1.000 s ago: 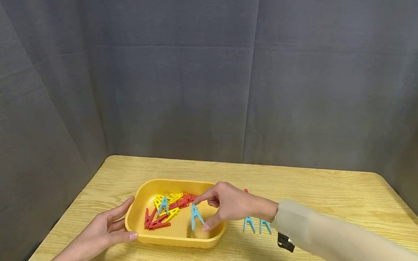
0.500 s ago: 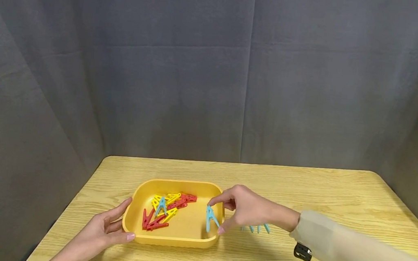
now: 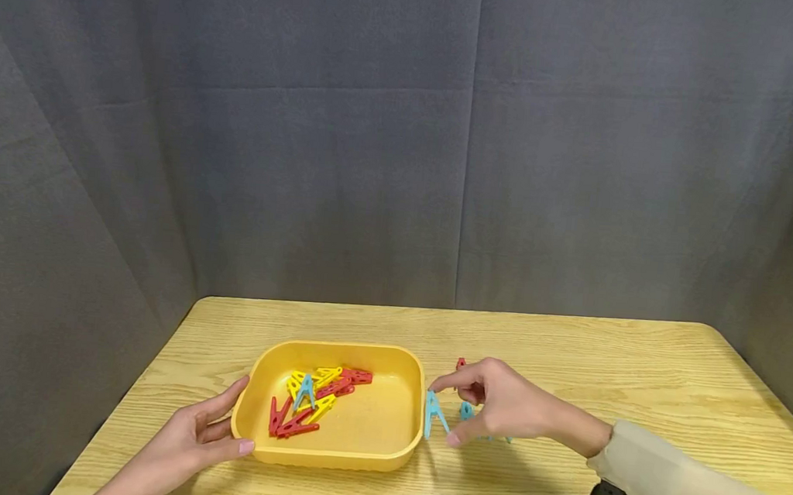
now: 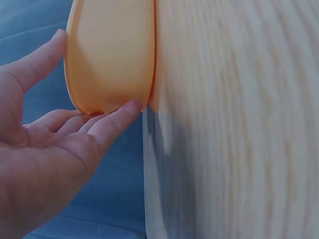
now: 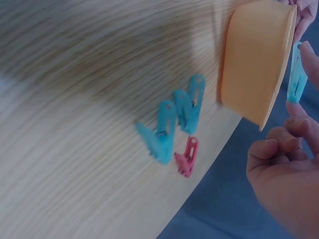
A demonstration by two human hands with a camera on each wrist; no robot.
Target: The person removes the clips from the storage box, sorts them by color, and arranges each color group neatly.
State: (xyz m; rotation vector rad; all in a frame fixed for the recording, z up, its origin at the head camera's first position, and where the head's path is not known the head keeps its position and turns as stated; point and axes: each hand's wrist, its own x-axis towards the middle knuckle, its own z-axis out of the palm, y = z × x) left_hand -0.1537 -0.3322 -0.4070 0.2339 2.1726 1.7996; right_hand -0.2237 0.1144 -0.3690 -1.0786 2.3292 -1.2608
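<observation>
My left hand (image 3: 188,441) rests against the left end of a yellow plastic tray (image 3: 331,460), its thumb near the front corner and its other fingers along the side. Inside lie several red clothespins (image 3: 299,424) and yellow clothespins (image 3: 329,377), with one blue clothespin (image 3: 305,390) among them. Just outside the tray's right wall, my right hand (image 3: 506,404) pinches a light blue clothespin (image 3: 429,413) between thumb and index finger, its legs pointing down. In the right wrist view, that pinched clothespin appears near the tray's rim.
On the wooden table (image 3: 570,347), right of the tray, stand a few blue clothespins (image 5: 167,132) and a smaller red clothespin (image 5: 187,157), partly hidden by my right hand in the head view. A dark grey curtain (image 3: 341,158) hangs behind the table.
My right hand has carried the blue clothespin from above the tray's inside rightward past its right wall. My left hand keeps its place at the tray.
</observation>
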